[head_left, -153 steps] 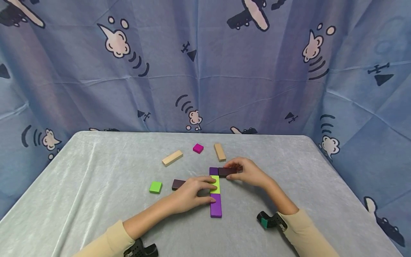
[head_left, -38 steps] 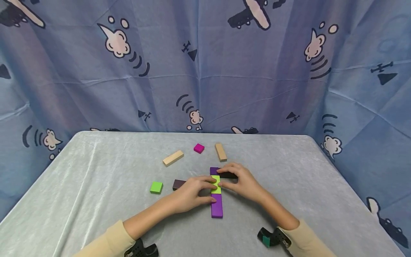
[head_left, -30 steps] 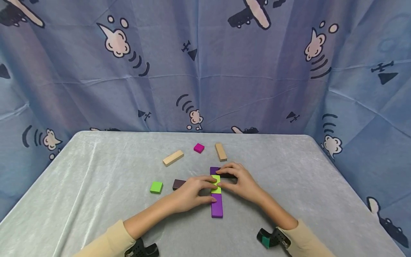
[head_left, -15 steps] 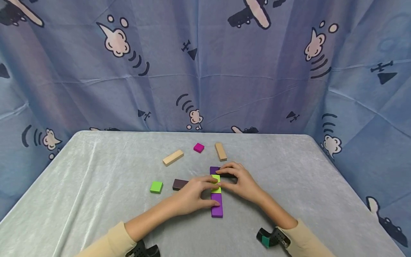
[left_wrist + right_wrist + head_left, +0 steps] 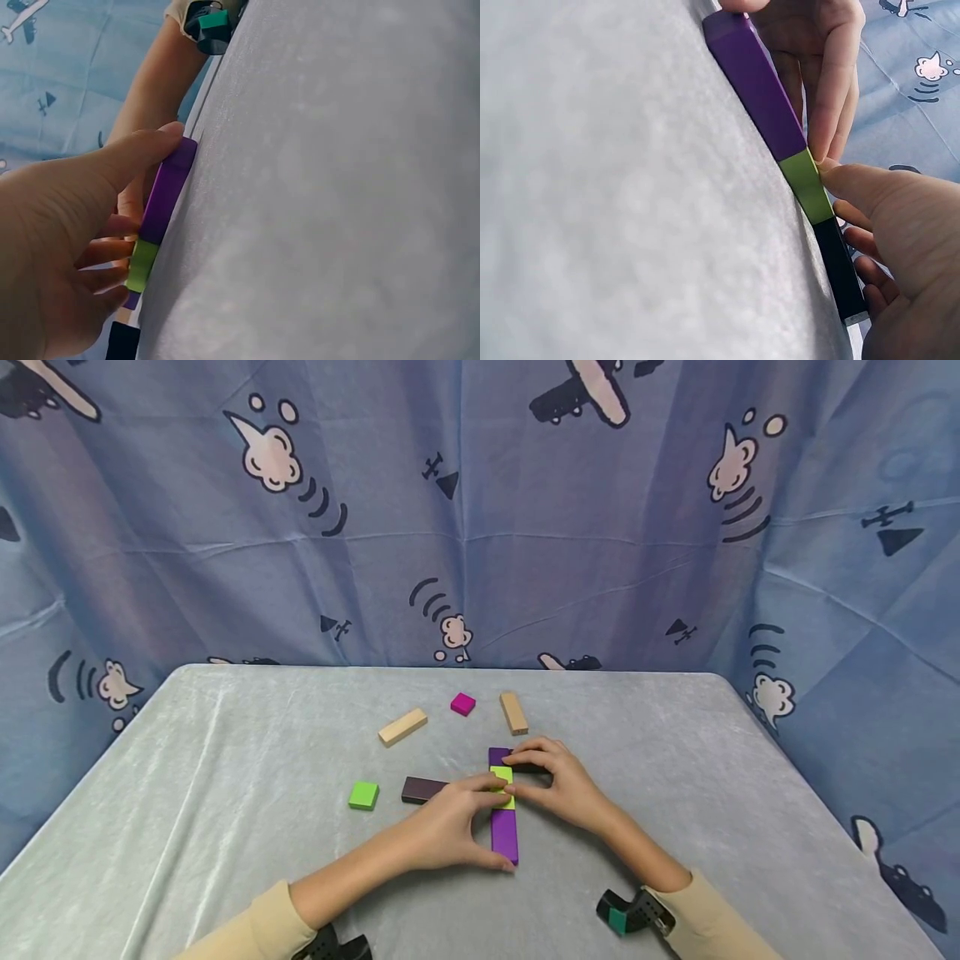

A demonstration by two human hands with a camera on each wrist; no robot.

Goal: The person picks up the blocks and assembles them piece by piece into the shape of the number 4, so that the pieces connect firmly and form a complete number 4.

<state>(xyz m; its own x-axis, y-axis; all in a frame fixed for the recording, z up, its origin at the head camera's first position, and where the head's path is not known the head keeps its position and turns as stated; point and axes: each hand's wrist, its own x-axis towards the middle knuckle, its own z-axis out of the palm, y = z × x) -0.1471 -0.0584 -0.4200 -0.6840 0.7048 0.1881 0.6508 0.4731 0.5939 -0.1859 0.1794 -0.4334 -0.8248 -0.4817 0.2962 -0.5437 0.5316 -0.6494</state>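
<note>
In the head view, a purple block (image 5: 505, 835), a lime block (image 5: 507, 803) and a small dark purple piece (image 5: 497, 756) line up front to back, with a dark brown block (image 5: 529, 768) running off the far end to the right. My left hand (image 5: 450, 827) spans this row: its thumb touches the purple block's near end, its fingertips the lime block. From the right, my right hand (image 5: 558, 781) curls its fingers over the dark brown block and partly hides it. The right thumb tip lies at the lime block's edge, close to the left fingertips.
Another dark brown block (image 5: 422, 789) lies partly behind the left hand, with a green square block (image 5: 363, 795) left of it. Farther back are two pale wooden blocks, one left (image 5: 402, 727) and one right (image 5: 513, 712), and a magenta block (image 5: 462, 703). A patterned curtain (image 5: 465, 527) hangs behind.
The right hand has slid from the dark brown block's right part to where it joins the row. My left thumb has moved nearer along the purple block to its end; the blocks look unmoved.
</note>
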